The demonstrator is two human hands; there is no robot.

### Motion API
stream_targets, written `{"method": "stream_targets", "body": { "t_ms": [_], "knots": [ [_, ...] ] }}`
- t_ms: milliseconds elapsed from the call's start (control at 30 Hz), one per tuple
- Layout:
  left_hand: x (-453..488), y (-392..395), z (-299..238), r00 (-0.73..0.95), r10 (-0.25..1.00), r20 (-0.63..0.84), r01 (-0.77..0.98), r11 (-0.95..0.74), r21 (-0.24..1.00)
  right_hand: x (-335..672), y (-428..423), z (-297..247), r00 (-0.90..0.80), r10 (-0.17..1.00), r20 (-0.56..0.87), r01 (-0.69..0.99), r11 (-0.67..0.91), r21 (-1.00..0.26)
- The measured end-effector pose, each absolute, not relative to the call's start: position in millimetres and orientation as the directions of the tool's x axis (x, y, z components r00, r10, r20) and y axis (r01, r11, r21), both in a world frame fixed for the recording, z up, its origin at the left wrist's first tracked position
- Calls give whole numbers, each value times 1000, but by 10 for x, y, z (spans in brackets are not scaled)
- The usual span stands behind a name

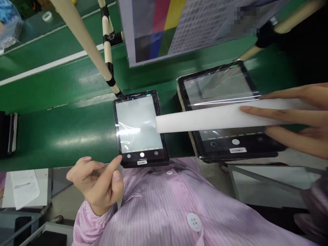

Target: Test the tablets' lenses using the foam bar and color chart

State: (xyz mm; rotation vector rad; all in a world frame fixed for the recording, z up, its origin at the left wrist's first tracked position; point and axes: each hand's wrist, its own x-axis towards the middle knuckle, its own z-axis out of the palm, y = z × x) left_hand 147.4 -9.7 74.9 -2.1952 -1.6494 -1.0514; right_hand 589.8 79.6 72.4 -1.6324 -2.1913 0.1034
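A tablet (135, 119) with a bright, pale camera screen lies at the middle of the green bench. At its lower left corner is my left hand (98, 181), index finger stretched to the edge, the other fingers loosely bent and holding nothing. My right hand (304, 118) grips a long white foam-like bar (210, 118) between its fingers. The bar's free end overlaps the tablet's right edge in view; whether it touches cannot be told. Under the bar, to the right, a second tablet (217, 85) in clear film tops a stack, also showing a camera screen.
A board with colour blocks and fine print (164, 30) stands behind the tablets. Cream pipes with black joints (89, 44) rise at the back. Dark devices (9, 133) sit at the bench's left end. Papers (24, 186) lie on a lower shelf; a metal cart (266, 184) is lower right.
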Motion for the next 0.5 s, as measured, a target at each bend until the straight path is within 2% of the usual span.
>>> {"method": "stream_targets", "body": {
  "t_ms": [67,100,200,267,367,500],
  "knots": [
    [1722,14,850,271,694,667,853,-494,168,5932,782,710,-394,857,332,871,464,-163],
    [1840,63,885,322,699,638,824,-539,174,5962,770,714,-444,823,356,854,508,-109],
    [2181,176,938,465,724,509,726,-641,249,6160,676,763,-421,807,413,870,489,-68],
    [2406,224,944,556,720,416,672,-684,285,6398,548,801,-329,832,446,907,411,-97],
    [2727,279,925,665,677,315,617,-736,278,6819,279,826,-133,875,466,975,201,-100],
    [3094,356,888,756,581,300,545,-814,203,7192,-28,816,88,911,403,995,-60,-81]
  ]
}}
